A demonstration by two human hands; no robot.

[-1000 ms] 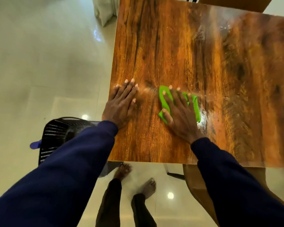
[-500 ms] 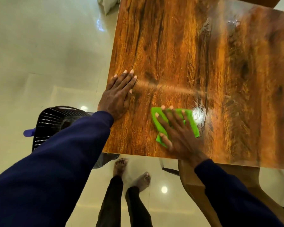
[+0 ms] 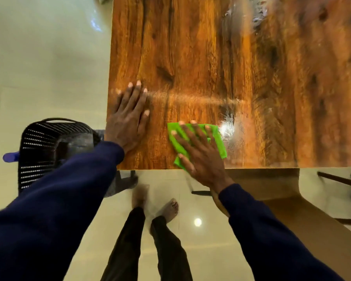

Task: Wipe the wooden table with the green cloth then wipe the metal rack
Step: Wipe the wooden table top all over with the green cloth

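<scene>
The wooden table [image 3: 211, 57] fills the upper middle and right of the head view, its top glossy with wet streaks. A folded green cloth [image 3: 218, 139] lies at the table's near edge. My right hand [image 3: 199, 157] presses flat on the cloth with fingers spread and straight. My left hand [image 3: 130, 116] rests flat on the table near its left near corner, fingers straight. The metal rack is not in view.
A black perforated plastic chair [image 3: 45, 149] stands left of the table, close to the corner, with a blue object [image 3: 9, 157] behind it. A wooden seat [image 3: 276, 195] sits under the near edge at right. My bare feet [image 3: 156, 203] stand on the glossy tile floor.
My right hand has drawn the green cloth toward me, from the table's middle down to its near edge. My left hand has stayed flat near the left corner.
</scene>
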